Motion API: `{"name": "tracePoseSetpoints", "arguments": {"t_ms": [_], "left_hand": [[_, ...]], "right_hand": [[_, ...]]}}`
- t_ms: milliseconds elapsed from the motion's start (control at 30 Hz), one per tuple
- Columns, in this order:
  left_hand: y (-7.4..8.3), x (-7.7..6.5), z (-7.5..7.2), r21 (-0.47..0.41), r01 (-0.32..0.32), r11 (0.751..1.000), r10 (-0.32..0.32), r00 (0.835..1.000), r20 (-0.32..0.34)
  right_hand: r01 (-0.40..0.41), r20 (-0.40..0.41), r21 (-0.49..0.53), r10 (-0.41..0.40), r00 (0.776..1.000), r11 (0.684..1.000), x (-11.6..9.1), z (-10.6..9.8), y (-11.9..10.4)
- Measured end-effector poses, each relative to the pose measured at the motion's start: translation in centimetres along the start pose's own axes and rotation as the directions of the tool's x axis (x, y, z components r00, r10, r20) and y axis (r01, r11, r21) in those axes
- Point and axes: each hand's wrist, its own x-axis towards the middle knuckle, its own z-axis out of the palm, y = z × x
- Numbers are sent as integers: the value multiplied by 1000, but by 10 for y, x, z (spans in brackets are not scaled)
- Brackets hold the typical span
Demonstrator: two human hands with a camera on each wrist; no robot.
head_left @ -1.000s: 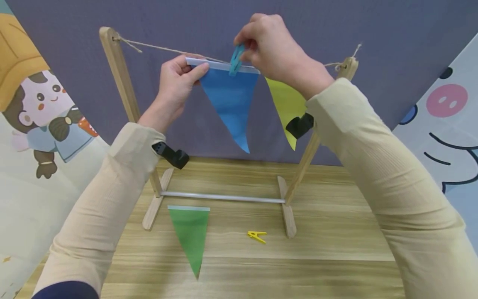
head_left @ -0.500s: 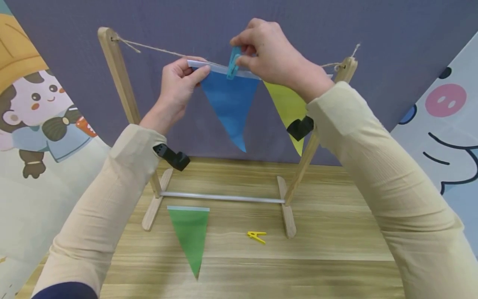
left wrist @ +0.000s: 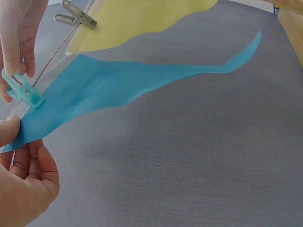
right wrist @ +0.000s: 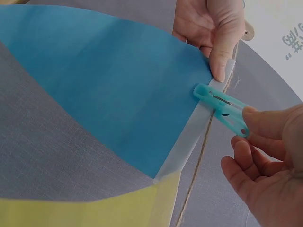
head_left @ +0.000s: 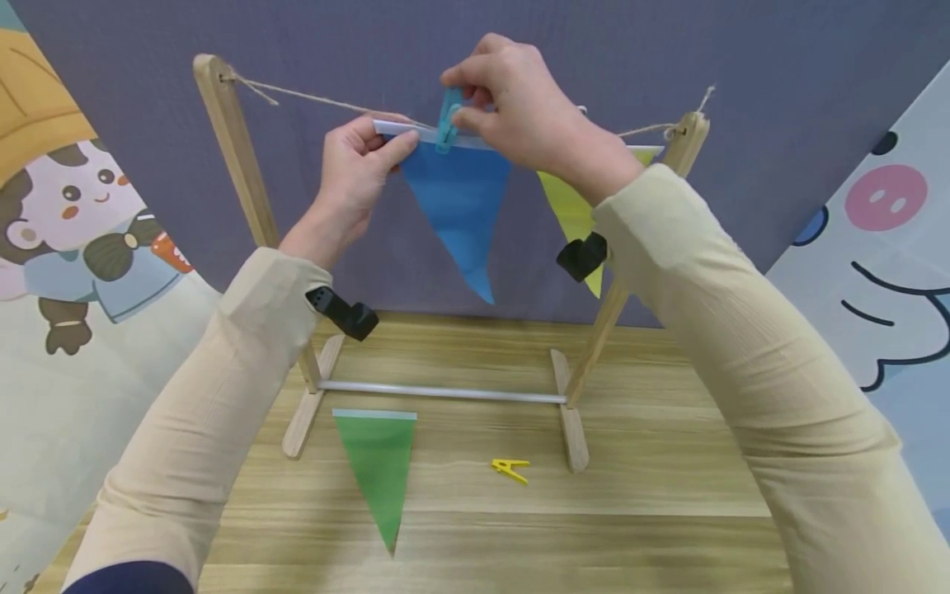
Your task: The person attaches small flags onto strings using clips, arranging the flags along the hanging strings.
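Observation:
My left hand (head_left: 361,169) pinches the white-banded top left corner of a blue triangular pennant (head_left: 462,206), thumb in front. Between my right hand's (head_left: 512,99) thumb and fingers is a turquoise clothespin (head_left: 448,120). In the right wrist view the clothespin (right wrist: 218,101) lies across the pennant's white band (right wrist: 189,137) and the twine (right wrist: 201,153), close to my left thumb. The pennant's tip hangs down, curling slightly. My right hand hides its top right corner in the head view. To the right a yellow pennant (head_left: 567,206) hangs, held by a pale grey clothespin (left wrist: 78,16).
The twine (head_left: 312,101) runs between two wooden posts (head_left: 236,148) of a stand with a white crossbar (head_left: 445,391). On the wood-grain table lie a green pennant (head_left: 378,466) and a yellow clothespin (head_left: 510,469). A grey-blue panel (head_left: 356,33) stands behind.
My right hand has moved left along the blue pennant's band with the turquoise clothespin, closer to my left hand. My left hand has barely moved. The yellow pennant sways slightly.

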Motion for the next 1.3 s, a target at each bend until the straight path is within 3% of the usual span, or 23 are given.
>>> {"name": "tracePoseSetpoints", "arguments": {"t_ms": [533,867,1033,1300], "left_hand": [[-5,1,-1,4,30,1000,-30,1000,10],[-9,0,-5,38,62,997,-63,997,36],[-11,-1,-6,35,67,997,-69,996,61],[-15,-2,-15,-22,79,997,-77,994,74]], "right_hand": [[-55,-49,24,56,997,998,2,10,0],[-82,15,-7,82,997,997,-1,14,0],[-74,16,-26,74,997,997,-5,13,0],[-27,-47,-20,26,999,999,-16,6,0]]}}
